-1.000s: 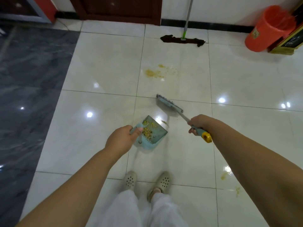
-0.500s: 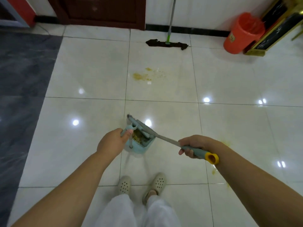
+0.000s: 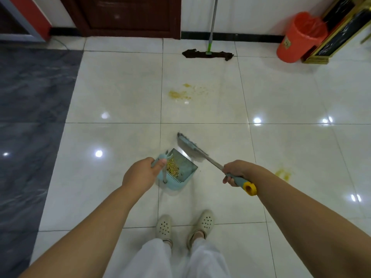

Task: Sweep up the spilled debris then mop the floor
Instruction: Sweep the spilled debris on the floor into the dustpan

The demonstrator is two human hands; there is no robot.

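My left hand (image 3: 140, 174) grips the handle of a light-blue dustpan (image 3: 178, 173) that sits on the white tile floor with yellow-brown debris (image 3: 172, 167) heaped inside. My right hand (image 3: 234, 173) grips the teal, yellow-capped handle of a small broom (image 3: 190, 147), whose grey bristle head hangs just beyond the pan's open mouth. A patch of yellow debris (image 3: 180, 94) lies on the tile farther ahead. A yellow smear (image 3: 283, 174) marks the floor to the right of my right arm. A mop (image 3: 208, 53) with a dark cloth head leans against the far wall.
An orange bucket (image 3: 299, 39) stands at the back right beside a gold-framed black panel (image 3: 341, 33). A dark wooden door (image 3: 128, 15) is at the back. Dark grey marble flooring (image 3: 30, 117) runs along the left. My feet in pale clogs (image 3: 184, 223) stand just behind the dustpan.
The broom head was across the dustpan half a second ago and has swung back out to beyond the pan's mouth. The dustpan stays in my left hand's grip on the floor.
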